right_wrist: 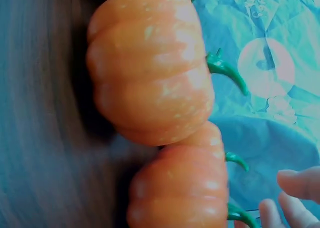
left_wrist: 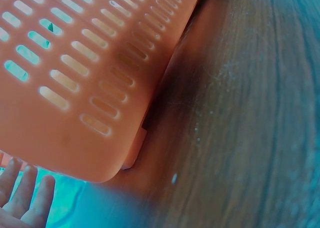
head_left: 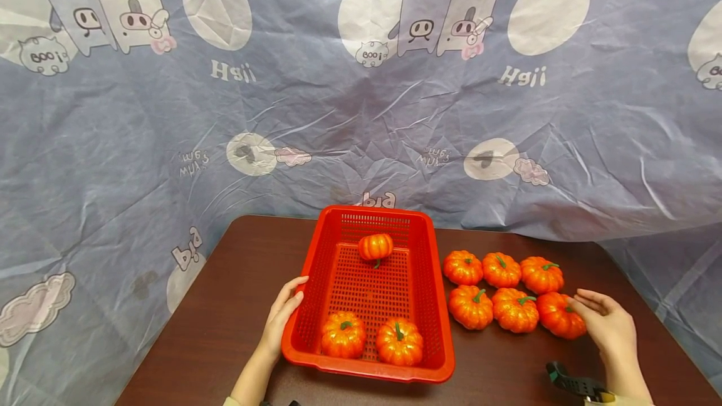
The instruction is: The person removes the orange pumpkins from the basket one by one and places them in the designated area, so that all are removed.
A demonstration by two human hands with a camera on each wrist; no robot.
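My left hand (head_left: 277, 318) is at the left side of a red plastic basket (head_left: 444, 331), its fingertips against the rim. In the left wrist view, its fingers (left_wrist: 42, 200) are extended beside the slotted basket wall (left_wrist: 65, 133). My right hand (head_left: 612, 324) reaches over the nearest right-hand pumpkin (head_left: 558, 317), thumb and fingers apart near its green stem. The right wrist view shows these fingers (right_wrist: 300, 184) spaced away from the lower pumpkin (right_wrist: 180, 188), nothing between them. A larger-looking pumpkin (right_wrist: 150, 67) fills that view's middle.
Inside the basket lie three small orange pumpkins: one tipped over at the back (head_left: 375, 247), two upright in front (head_left: 343, 334). Right of it, several more (head_left: 463, 267) stand in two rows on the brown table (head_left: 254, 249). A patterned cloth (head_left: 361, 111) hangs behind.
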